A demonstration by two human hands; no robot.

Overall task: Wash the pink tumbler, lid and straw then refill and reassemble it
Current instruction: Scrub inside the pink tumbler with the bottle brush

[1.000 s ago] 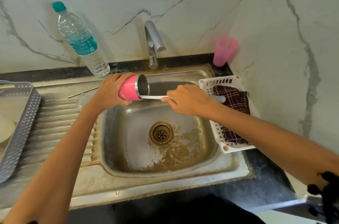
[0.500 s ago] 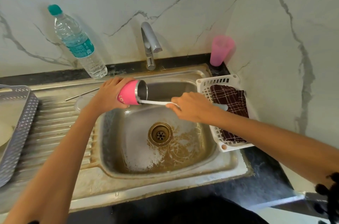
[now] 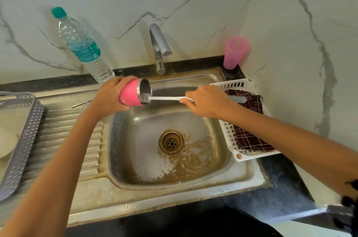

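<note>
The left hand (image 3: 110, 95), right hand (image 3: 207, 101) and both forearms (image 3: 64, 149) are bare, dark clothing (image 3: 193, 223) fills the bottom centre, and something black (image 3: 350, 194), too blurred to identify, sits at the lower right edge.

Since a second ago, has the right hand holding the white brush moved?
Yes: the right hand slid rightward, farther over the white slotted plastic basket.

Two hands (image 3: 110, 95) (image 3: 208, 101), two baskets (image 3: 25, 139) (image 3: 228, 136) — one tumbler (image 3: 129, 93), brush (image 3: 166, 98), bottle (image 3: 83, 46), cup (image 3: 235, 51).

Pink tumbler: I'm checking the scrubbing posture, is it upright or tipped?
Tipped on its side: the left hand holds the pink tumbler with its mouth facing right, the brush reaching inside.
</note>
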